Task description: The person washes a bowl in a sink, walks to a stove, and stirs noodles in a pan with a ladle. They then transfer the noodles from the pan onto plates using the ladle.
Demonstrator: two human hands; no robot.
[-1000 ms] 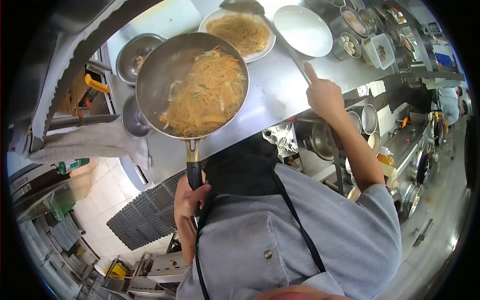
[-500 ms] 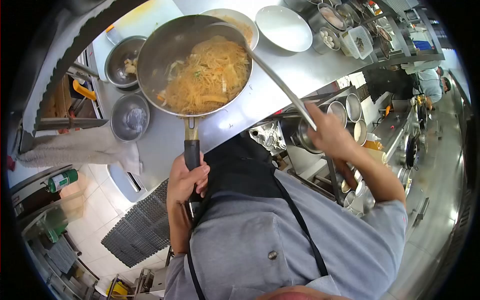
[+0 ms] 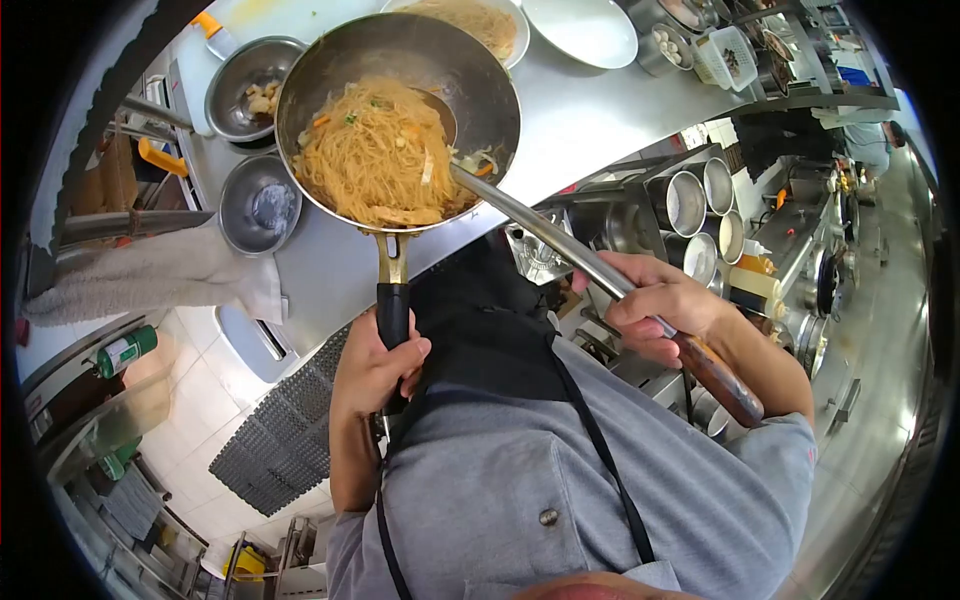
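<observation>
Gripping pan (image 3: 400, 110) handle: left hand (image 3: 375, 365); right hand (image 3: 655, 310) fingers clasping ladle (image 3: 560, 240).

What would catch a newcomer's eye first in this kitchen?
The pan heaped with golden noodles, top centre, held by the left hand on its black handle. Next, the long ladle in the right hand, its bowl inside the pan beside the noodles.
</observation>
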